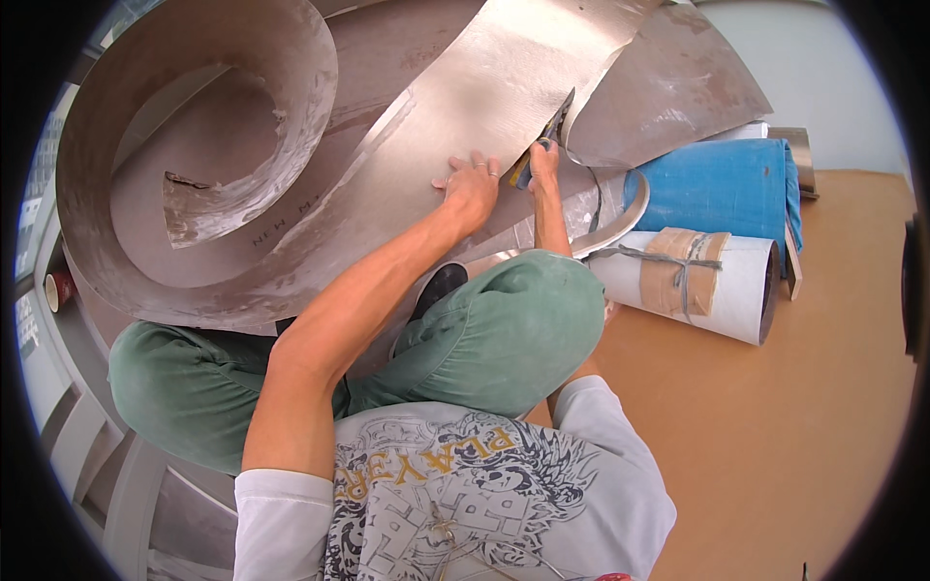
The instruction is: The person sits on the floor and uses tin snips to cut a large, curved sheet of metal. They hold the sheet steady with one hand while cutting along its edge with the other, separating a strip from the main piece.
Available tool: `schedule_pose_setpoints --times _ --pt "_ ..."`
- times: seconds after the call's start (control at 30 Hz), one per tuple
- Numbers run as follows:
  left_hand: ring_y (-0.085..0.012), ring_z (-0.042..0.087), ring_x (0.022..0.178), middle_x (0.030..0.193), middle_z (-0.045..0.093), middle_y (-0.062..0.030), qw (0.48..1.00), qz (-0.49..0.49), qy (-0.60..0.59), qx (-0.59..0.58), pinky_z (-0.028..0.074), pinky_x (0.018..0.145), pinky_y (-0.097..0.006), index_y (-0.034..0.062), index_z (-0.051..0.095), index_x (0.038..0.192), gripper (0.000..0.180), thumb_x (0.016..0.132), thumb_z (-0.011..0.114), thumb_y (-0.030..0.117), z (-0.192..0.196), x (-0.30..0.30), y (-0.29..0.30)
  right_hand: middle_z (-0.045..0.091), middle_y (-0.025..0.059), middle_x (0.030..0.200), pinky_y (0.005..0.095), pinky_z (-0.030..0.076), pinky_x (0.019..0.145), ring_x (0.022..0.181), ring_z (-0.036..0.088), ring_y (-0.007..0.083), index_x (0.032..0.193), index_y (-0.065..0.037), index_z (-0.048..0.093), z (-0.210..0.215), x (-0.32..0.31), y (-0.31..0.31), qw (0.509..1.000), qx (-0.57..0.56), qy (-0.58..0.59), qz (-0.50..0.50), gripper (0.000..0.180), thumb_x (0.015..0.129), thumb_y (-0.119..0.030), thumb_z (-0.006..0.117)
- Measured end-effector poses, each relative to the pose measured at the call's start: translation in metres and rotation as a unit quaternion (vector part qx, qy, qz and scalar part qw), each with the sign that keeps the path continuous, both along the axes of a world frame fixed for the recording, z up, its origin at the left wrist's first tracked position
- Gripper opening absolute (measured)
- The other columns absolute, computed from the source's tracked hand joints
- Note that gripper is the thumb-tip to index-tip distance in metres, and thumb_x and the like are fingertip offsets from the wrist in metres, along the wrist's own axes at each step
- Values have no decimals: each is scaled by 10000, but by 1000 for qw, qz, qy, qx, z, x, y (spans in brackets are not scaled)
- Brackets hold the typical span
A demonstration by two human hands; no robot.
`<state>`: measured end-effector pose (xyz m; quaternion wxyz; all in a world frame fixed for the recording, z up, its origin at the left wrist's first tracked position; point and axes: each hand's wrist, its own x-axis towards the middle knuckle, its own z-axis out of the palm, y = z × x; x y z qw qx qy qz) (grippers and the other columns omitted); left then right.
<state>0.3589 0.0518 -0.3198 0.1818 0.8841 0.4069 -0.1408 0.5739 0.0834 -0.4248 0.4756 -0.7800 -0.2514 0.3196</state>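
A long, shiny tan-brown sheet (436,121) runs diagonally in front of me, and its material is hard to tell. My left hand (472,191) lies on it with the fingers spread, near the sheet's right edge. Beside it, my right hand (543,165) grips a pair of shears (557,118) with dark blades and what look like black and yellow handles. The blades point away from me and meet the sheet's right edge. How far apart the blades are cannot be made out.
A wide curled strip (203,29) of brown sheet loops at the left. Another brown sheet piece (678,87) lies at far right. Nearer are a blue roll (712,189) and a white roll (620,271) tied with grey cord. My crossed legs (494,334) rest on the orange-brown floor (756,436).
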Motion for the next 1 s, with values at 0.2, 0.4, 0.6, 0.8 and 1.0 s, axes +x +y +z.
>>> schedule_pose_setpoints --times 0.2,0.4,0.6,0.8,1.0 --pt "-510 446 1283 1545 268 -251 1000 23 -4 -14 590 754 -559 35 262 1509 633 937 521 120 -7 -3 -4 586 58 906 325 445 736 827 524 145 1126 26 579 9 -7 -1 999 7 -32 25 426 780 -202 676" --pt "-517 417 1303 1557 254 -238 999 12 -11 -38 575 781 -588 57 226 1528 696 925 559 157 -6 -2 -3 595 80 945 325 450 760 859 534 167 1170 27 548 -4 5 -3 999 32 -24 9 445 818 -218 667" --pt "-521 443 1279 1552 253 -251 998 -10 -28 -49 595 747 -547 30 213 1525 740 905 596 159 6 -4 1 599 121 1028 328 459 811 927 550 202 1227 29 502 8 3 9 998 53 -42 11 526 838 -271 690" --pt "-505 494 1239 1539 273 -263 998 -39 -33 -38 614 700 -495 15 194 1526 803 875 642 161 7 1 -1 603 147 1080 332 462 855 970 568 221 1240 43 494 7 14 3 996 46 -69 11 611 824 -334 735" --pt "-500 509 1224 1539 276 -260 998 -58 0 5 620 661 -474 17 176 1530 827 865 649 153 3 -5 -21 613 176 1119 347 459 900 1038 585 258 1233 55 500 24 8 1 991 8 -135 6 625 822 -350 739"
